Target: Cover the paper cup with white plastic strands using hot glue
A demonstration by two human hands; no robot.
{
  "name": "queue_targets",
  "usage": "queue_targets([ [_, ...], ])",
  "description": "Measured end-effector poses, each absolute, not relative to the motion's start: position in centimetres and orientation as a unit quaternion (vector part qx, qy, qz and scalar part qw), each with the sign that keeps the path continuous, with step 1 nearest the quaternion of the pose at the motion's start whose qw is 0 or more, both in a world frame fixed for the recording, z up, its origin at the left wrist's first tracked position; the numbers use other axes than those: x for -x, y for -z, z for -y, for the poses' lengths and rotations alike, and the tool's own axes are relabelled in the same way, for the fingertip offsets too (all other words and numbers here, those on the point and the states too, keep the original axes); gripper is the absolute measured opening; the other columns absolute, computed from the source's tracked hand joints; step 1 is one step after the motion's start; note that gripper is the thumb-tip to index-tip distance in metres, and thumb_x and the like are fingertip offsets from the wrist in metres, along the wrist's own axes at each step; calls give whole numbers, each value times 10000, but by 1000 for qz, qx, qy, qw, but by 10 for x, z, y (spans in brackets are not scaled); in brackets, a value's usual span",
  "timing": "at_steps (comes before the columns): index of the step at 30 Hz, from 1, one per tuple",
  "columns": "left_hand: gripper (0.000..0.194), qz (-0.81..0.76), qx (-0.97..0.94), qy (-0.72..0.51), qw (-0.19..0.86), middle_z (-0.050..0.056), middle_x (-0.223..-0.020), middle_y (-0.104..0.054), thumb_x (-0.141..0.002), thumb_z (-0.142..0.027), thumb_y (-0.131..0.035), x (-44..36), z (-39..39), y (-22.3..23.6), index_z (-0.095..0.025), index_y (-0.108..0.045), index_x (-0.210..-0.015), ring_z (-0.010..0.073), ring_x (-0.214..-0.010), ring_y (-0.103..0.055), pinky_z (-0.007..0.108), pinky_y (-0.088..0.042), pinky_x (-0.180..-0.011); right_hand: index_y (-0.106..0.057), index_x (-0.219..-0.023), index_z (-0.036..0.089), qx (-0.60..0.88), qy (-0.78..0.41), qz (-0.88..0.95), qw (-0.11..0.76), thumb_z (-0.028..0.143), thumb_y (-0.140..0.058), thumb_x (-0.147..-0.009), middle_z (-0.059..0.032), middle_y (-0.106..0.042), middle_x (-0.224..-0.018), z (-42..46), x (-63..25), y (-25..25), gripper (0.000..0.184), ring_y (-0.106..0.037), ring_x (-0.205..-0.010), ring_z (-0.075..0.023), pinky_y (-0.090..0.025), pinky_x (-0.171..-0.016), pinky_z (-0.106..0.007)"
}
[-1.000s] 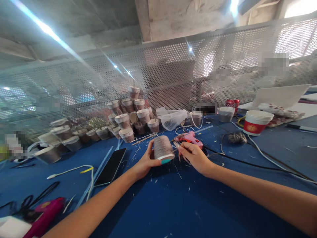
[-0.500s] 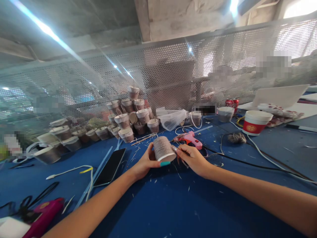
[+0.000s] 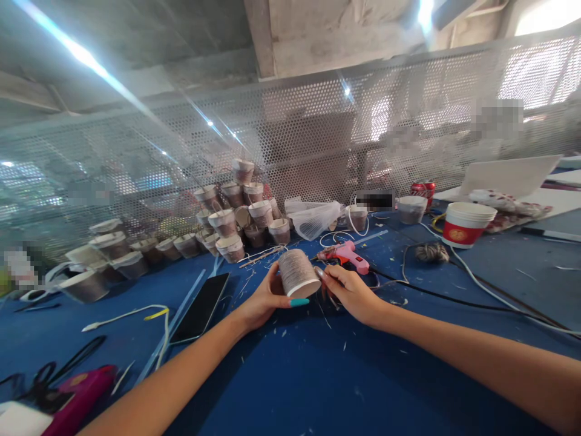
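My left hand (image 3: 263, 298) is wrapped round a small paper cup (image 3: 296, 272) covered in wound twine, held on its side just above the blue table (image 3: 290, 375). My right hand (image 3: 349, 290) is closed at the cup's rim, fingers pinched on something thin that I cannot make out. A pink glue gun (image 3: 345, 255) lies just behind my right hand. A black phone (image 3: 203, 306) lies to the left of my left hand.
A heap of twine-wrapped cups (image 3: 236, 215) stands at the back by the perforated metal screen. A stack of red and white paper cups (image 3: 467, 224), a ball of twine (image 3: 431, 252), cables, a plastic bag (image 3: 318, 218) and a magenta tool (image 3: 75, 399) lie around.
Both hands and the cup have sunk slightly toward the table; the cup has tilted a little. The grip stays the same.
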State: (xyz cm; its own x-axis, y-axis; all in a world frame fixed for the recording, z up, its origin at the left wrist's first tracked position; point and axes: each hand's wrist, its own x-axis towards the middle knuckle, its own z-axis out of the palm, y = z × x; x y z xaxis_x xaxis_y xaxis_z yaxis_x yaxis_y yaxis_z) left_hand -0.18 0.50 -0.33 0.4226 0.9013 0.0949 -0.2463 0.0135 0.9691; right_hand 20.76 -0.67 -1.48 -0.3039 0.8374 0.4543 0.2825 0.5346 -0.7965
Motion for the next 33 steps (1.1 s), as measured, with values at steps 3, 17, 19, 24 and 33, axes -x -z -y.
queue_targets([
  [3,936,-302,-545,-438,649,55,-1228,-575,-482,-43,-802,1,-4,2,-340,-431,-1288,260,-1128,-541,376,-416,-944,-437,-622,205,379,-276,764,443,467,-335,-942,7,-491,-600,6,-209,16,426,-463,-577,-121,-376,-556,-255],
  [17,881,-291,-506,-425,692,50,-1142,-589,-483,-34,-796,1,-3,2,-322,-419,-1225,190,-953,-600,272,-475,-786,-438,-629,209,369,-218,787,444,367,-343,-961,0,-515,-617,9,-210,15,381,-499,-647,-142,-392,-640,-278],
  [19,877,-293,-505,-422,693,44,-1137,-587,-480,-33,-797,2,-3,2,-322,-420,-1217,182,-946,-600,263,-473,-781,-437,-627,208,370,-213,788,443,364,-345,-960,-1,-512,-614,8,-210,16,379,-496,-649,-144,-390,-634,-276],
  [24,927,-283,-508,-416,699,29,-1165,-573,-477,-41,-805,6,-5,7,-342,-385,-1247,179,-978,-591,252,-461,-789,-397,-618,214,366,-206,790,446,372,-345,-957,5,-489,-594,8,-208,16,377,-470,-636,-142,-379,-625,-277],
  [33,1009,-308,-494,-465,667,47,-1154,-566,-503,6,-777,3,-3,2,-366,-273,-1294,237,-967,-616,411,-515,-845,-490,-813,208,377,-199,768,479,344,-402,-928,-26,-555,-760,12,-208,15,199,-521,-763,-176,-426,-709,-324],
])
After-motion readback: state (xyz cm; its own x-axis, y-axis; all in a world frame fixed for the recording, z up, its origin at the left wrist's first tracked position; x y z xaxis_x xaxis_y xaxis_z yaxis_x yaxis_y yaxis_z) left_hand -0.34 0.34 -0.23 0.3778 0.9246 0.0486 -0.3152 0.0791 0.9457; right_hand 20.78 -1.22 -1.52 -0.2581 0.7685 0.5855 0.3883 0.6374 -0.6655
